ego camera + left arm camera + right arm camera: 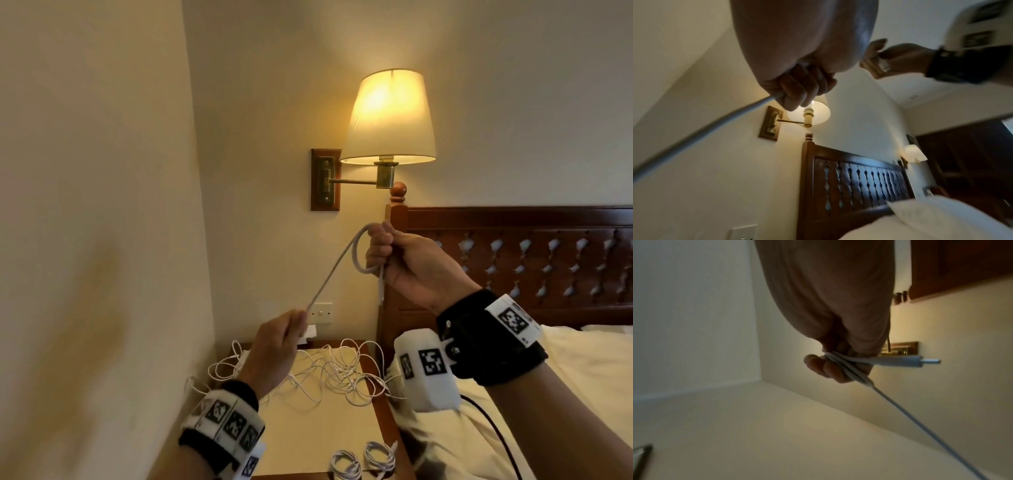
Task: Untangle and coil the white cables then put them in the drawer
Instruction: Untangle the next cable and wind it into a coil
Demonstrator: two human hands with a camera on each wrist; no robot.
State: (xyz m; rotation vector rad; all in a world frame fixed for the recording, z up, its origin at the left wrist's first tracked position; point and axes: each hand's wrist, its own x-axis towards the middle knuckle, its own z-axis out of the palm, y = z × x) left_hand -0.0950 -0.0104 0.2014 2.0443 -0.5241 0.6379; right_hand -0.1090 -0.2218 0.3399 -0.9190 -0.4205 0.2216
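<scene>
One white cable (337, 270) stretches taut in the air between my hands. My right hand (383, 251), raised in front of the headboard post, grips a small loop of it, and the plug end (902, 361) sticks out past the fingers. Lower left, my left hand (294, 322) pinches the same cable (715, 123) above the nightstand. A tangle of white cables (329, 371) lies on the nightstand top (308, 431). Two coiled cables (363, 460) sit at its front edge. No drawer is in view.
A lit wall lamp (388, 118) on a brass arm hangs just above my right hand. The wooden headboard (513, 260) and the bed (565, 394) lie to the right, a wall (96, 205) close on the left. A wall switch (320, 312) sits behind the nightstand.
</scene>
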